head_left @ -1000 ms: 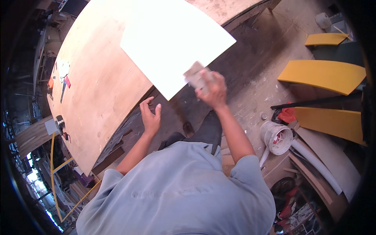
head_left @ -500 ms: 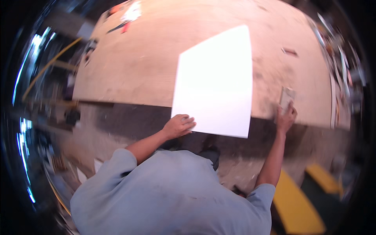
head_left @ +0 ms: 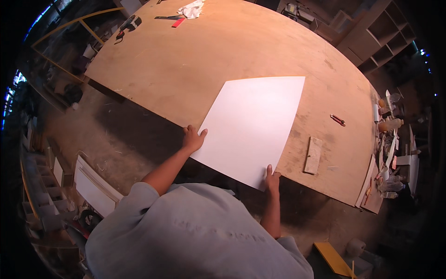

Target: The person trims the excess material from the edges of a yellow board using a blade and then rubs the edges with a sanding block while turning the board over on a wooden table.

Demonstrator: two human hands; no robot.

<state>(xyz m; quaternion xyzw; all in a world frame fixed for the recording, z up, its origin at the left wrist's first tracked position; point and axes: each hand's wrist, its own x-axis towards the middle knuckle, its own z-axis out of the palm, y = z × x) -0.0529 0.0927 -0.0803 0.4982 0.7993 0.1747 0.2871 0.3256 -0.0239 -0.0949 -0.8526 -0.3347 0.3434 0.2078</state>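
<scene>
A flat white board (head_left: pixel 253 125) lies on the large wooden worktable (head_left: pixel 172 69), its near end reaching past the table's front edge. At its left edge is my left hand (head_left: pixel 193 139), the thumb along the board and the fingers curled at the side. My right hand (head_left: pixel 272 180) grips the near right corner, thumb up against the edge; its lower fingers are partly hidden. Right of the board, a small worn wooden block (head_left: pixel 313 156) rests on the tabletop, apart from my hand. Farther back lies a narrow reddish cutter (head_left: pixel 337 120).
A white cloth (head_left: pixel 191 9) and a red-handled square (head_left: pixel 178 22) lie at the far left of the table, near a dark power tool (head_left: pixel 130 23). Plastic bottles (head_left: pixel 391 124) line the right side. A shelf cabinet (head_left: pixel 381 35) stands behind.
My right hand has let go of the wooden block and moved left onto the board's near right corner. My left hand stays at the board's left edge. The view has turned.
</scene>
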